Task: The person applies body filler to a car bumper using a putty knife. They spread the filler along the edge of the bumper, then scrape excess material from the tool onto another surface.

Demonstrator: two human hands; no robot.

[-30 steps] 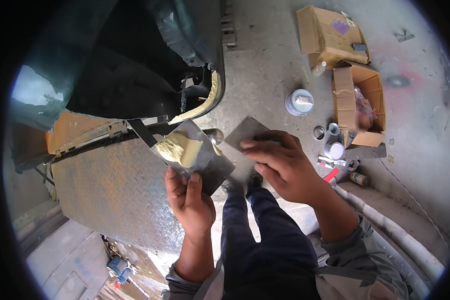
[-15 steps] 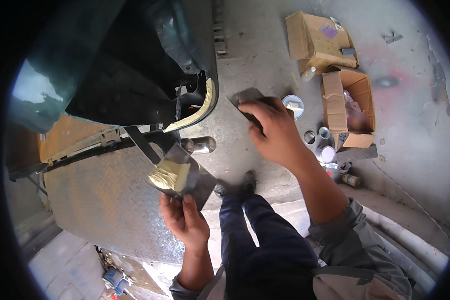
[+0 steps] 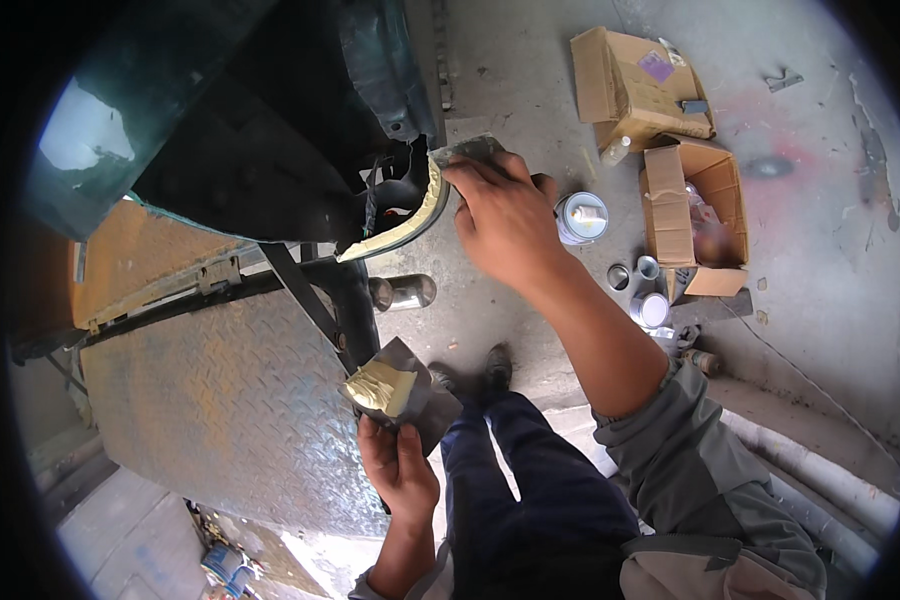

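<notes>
Our left hand (image 3: 402, 480) pinches the near edge of a flat, dark grey metal plate (image 3: 434, 412), probably so its face stays free under the thick lump of cream-coloured paste (image 3: 382, 388). Our right hand (image 3: 515, 218) grasps a thin, grey, flat-bladed spreader (image 3: 470, 149), fingers laid along the blade, seemingly to steady it. The blade sits at the upper end of a curved cream paste band (image 3: 382, 243), which lines the corner rim of a dark green vehicle body (image 3: 378, 60); our fingers partly hide whether they touch. Left of the plate, the rusty, diamond-patterned metal sheet (image 3: 220, 390) limits our left hand's room. Bare grey concrete floor (image 3: 500, 100) leaves our right arm space before the round white tin (image 3: 582, 219) and the open brown cardboard box (image 3: 667, 207).
</notes>
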